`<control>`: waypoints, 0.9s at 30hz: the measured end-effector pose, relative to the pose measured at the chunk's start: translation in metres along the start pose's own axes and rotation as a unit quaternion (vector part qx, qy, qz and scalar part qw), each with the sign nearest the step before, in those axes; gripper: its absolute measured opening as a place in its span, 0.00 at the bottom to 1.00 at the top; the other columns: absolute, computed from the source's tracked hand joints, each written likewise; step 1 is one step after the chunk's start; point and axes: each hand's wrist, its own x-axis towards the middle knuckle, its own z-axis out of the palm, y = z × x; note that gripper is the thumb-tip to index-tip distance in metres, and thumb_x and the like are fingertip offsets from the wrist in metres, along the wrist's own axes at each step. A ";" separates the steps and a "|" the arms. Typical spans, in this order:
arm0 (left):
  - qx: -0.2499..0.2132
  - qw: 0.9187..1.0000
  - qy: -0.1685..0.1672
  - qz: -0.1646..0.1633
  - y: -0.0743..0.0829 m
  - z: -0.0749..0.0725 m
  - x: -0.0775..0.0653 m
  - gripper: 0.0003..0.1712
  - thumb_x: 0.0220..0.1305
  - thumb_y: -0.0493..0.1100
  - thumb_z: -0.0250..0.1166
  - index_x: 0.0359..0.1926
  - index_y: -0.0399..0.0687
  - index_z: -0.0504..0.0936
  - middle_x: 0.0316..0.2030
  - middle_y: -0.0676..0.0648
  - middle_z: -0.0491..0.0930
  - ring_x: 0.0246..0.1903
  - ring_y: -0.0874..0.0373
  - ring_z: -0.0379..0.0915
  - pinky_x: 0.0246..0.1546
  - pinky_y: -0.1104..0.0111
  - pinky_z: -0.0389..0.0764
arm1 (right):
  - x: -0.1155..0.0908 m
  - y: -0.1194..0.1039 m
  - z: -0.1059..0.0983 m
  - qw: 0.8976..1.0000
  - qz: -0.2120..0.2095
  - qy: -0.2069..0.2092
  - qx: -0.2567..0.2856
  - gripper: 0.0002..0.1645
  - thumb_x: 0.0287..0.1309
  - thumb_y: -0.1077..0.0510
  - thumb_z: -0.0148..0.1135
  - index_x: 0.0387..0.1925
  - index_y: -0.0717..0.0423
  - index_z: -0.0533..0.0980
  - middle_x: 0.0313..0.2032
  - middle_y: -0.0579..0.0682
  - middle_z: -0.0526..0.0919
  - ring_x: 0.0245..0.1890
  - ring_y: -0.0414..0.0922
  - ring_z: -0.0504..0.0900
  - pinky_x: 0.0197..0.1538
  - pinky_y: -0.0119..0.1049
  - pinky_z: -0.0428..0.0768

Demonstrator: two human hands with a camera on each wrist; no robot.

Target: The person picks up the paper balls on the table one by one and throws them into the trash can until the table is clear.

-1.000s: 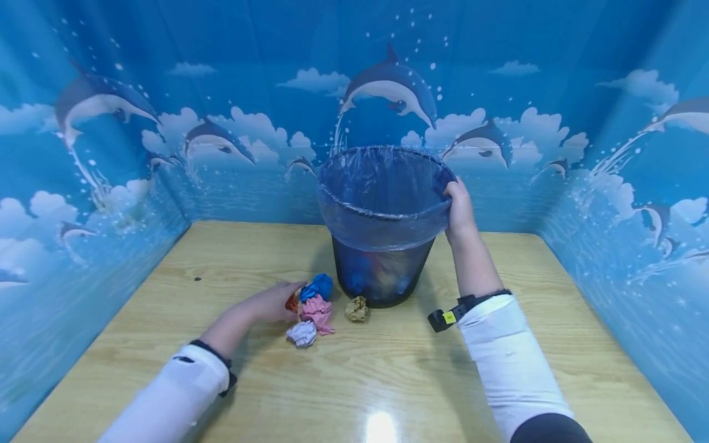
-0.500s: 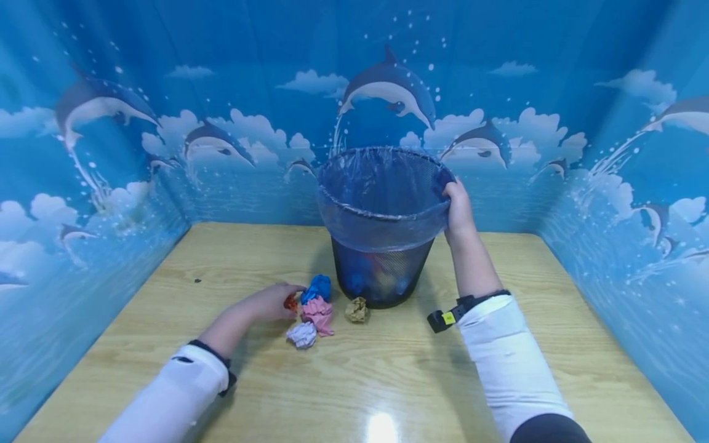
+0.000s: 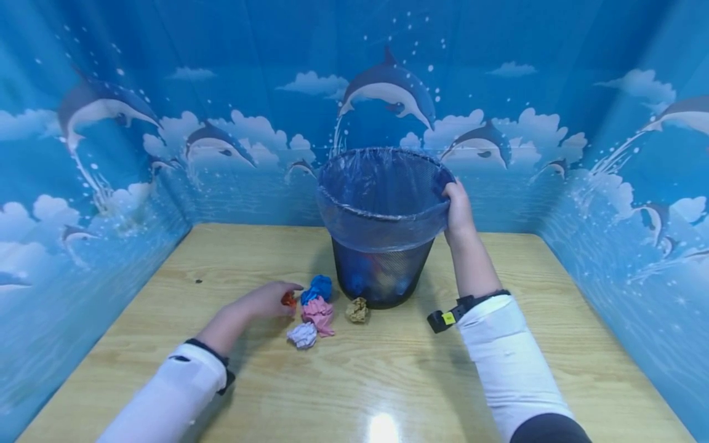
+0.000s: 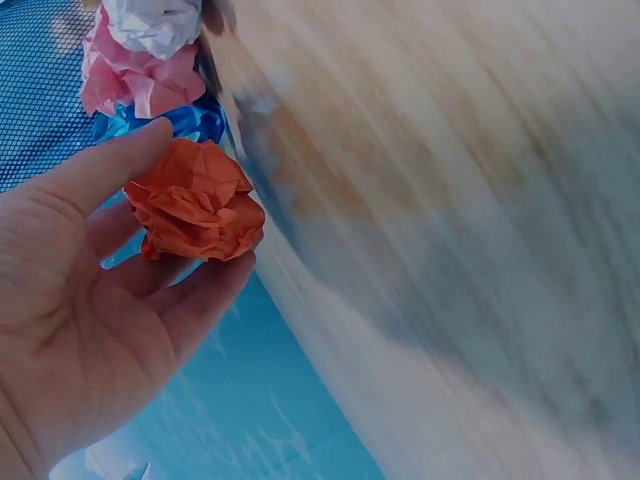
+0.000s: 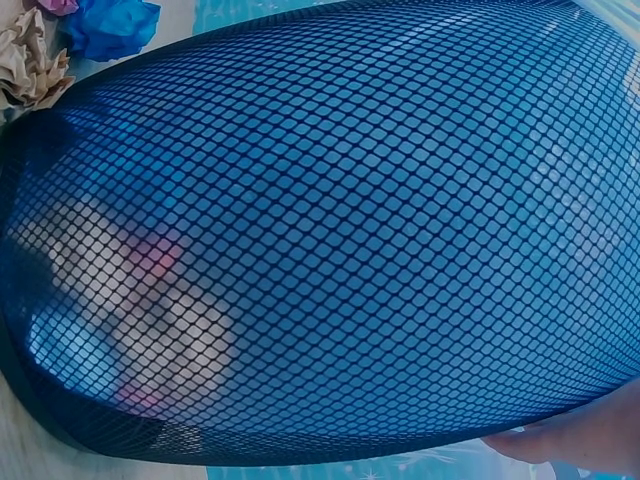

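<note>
My left hand (image 3: 266,300) holds an orange crumpled paper ball (image 4: 197,203) between thumb and fingers, left of the small pile. Beside it lie a blue paper ball (image 3: 318,288), a pink one (image 3: 318,315) and a white one (image 3: 302,335), close together. A tan paper ball (image 3: 357,311) sits against the base of a black mesh wastebasket (image 3: 388,271). The basket stands upright with a clear plastic liner (image 3: 382,231) folded over its rim. My right hand (image 3: 458,206) grips that rim on the right side. Through the mesh, blurred coloured balls (image 5: 170,330) show at the bottom.
The wooden table (image 3: 310,394) meets blue dolphin-print curtains (image 3: 249,74) at the back and both sides. A tiny dark speck (image 3: 199,281) lies on the table at the left. A black wrist camera (image 3: 440,320) hangs from the right wrist.
My left hand has drawn slightly left with the orange paper ball, opening a gap to the blue and pink ones. My right hand and the wastebasket have stayed in place.
</note>
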 end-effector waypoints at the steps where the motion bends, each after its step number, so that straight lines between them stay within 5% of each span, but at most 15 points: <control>1: 0.003 1.000 0.004 0.001 0.000 -0.001 0.000 0.32 0.58 0.37 0.67 0.63 0.33 0.70 0.47 0.37 0.80 0.47 0.46 0.76 0.54 0.51 0.76 | 0.000 0.000 0.000 1.000 0.001 -0.001 0.000 0.48 0.58 0.56 0.34 0.76 0.47 0.28 0.76 0.42 0.25 0.76 0.44 0.31 0.75 0.40 0.45; 7: 0.011 0.999 0.032 0.016 -0.002 -0.006 0.001 0.27 0.59 0.37 0.65 0.59 0.32 0.73 0.45 0.39 0.81 0.45 0.47 0.78 0.52 0.53 0.77 | 0.000 0.000 0.001 1.000 0.006 -0.004 0.002 0.48 0.58 0.55 0.35 0.76 0.48 0.28 0.76 0.43 0.25 0.76 0.44 0.33 0.73 0.40 0.47; 27: -0.006 0.996 0.081 -0.029 0.004 -0.031 0.002 0.21 0.64 0.40 0.63 0.55 0.32 0.77 0.41 0.40 0.81 0.43 0.48 0.78 0.48 0.55 0.79 | -0.001 0.000 0.001 1.000 -0.003 -0.006 -0.005 0.48 0.58 0.56 0.35 0.76 0.48 0.28 0.76 0.43 0.25 0.76 0.44 0.30 0.75 0.42 0.44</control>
